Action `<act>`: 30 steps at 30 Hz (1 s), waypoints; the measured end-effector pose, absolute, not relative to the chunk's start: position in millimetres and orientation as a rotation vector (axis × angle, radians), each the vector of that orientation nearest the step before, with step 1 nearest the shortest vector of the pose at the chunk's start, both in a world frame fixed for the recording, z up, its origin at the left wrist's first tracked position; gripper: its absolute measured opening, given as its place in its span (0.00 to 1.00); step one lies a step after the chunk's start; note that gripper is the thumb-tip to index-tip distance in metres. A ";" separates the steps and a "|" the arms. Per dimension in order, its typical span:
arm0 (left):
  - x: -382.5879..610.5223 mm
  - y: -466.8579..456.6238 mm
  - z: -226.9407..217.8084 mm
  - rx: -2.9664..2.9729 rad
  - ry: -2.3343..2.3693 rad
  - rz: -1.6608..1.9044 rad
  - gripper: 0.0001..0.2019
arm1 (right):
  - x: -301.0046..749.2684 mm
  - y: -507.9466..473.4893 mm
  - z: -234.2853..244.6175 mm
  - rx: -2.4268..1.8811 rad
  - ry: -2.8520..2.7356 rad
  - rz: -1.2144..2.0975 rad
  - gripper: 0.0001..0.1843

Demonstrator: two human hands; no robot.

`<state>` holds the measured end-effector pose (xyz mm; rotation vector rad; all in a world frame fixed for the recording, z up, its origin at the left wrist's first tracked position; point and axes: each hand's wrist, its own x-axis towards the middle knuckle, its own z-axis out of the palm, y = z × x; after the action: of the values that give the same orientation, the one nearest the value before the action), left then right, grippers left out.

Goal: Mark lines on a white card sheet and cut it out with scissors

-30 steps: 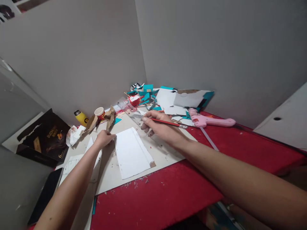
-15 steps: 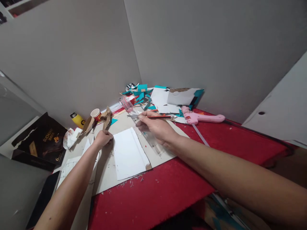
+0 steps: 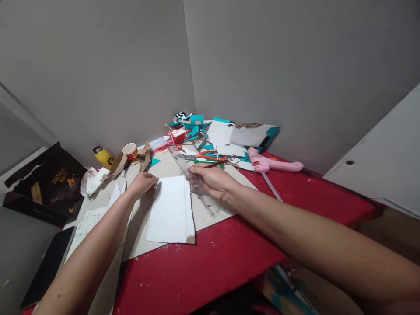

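My left hand (image 3: 143, 183) pinches the upper left corner of a white cardboard sheet (image 3: 170, 210), which lies on a pale board (image 3: 138, 238). Its lower right corner shows bare brown cardboard. Just right of the sheet, my right hand (image 3: 211, 181) is closed around a clear ruler (image 3: 210, 204) that slants across the board. A slim pencil (image 3: 226, 162) is also in the right hand, sticking out to the right above the thumb. The right fingertips are partly seen through the ruler, close to the sheet's right edge.
Orange-handled scissors (image 3: 207, 155) lie behind my right hand, before a heap of teal and white scraps (image 3: 197, 131). A pink glue gun (image 3: 275, 165) rests on the red tabletop (image 3: 210, 271). Leftward stand a paper cup (image 3: 130, 151), a yellow bottle (image 3: 103, 157) and a black box (image 3: 49, 186).
The cardboard sheet has turned slightly and shifted left. My right hand has brought the ruler lower and nearer the sheet's right edge. The view has tilted a little.
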<state>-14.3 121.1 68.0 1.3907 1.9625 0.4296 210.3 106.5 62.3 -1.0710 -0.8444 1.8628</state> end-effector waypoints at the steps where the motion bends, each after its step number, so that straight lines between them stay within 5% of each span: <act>1: -13.8 121.6 67.5 1.398 1.949 0.426 0.17 | 211.7 105.4 63.8 -1.077 -0.835 1.887 0.08; 5: -9.3 121.2 64.2 1.460 1.867 0.401 0.17 | 219.5 95.2 69.3 -1.089 -0.810 1.960 0.13; 15: 15.8 102.4 71.9 1.860 1.696 0.398 0.16 | 261.4 77.9 62.9 -0.987 -0.900 1.924 0.08; 21: 43.2 9.9 67.0 2.230 1.598 0.350 0.29 | 288.4 91.4 69.4 -0.961 -1.060 1.704 0.08; 24: 54.6 -28.6 50.6 2.510 1.546 0.056 0.37 | 288.5 99.2 71.5 -0.958 -1.157 1.595 0.09; 30: 42.7 -37.9 37.8 2.696 1.444 -0.219 0.27 | 274.8 101.7 74.3 -1.023 -1.425 1.353 0.09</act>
<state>42.7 -37.9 37.8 2.6959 1.4437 -0.2186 274.8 101.7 74.3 -1.0225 -1.4246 1.3532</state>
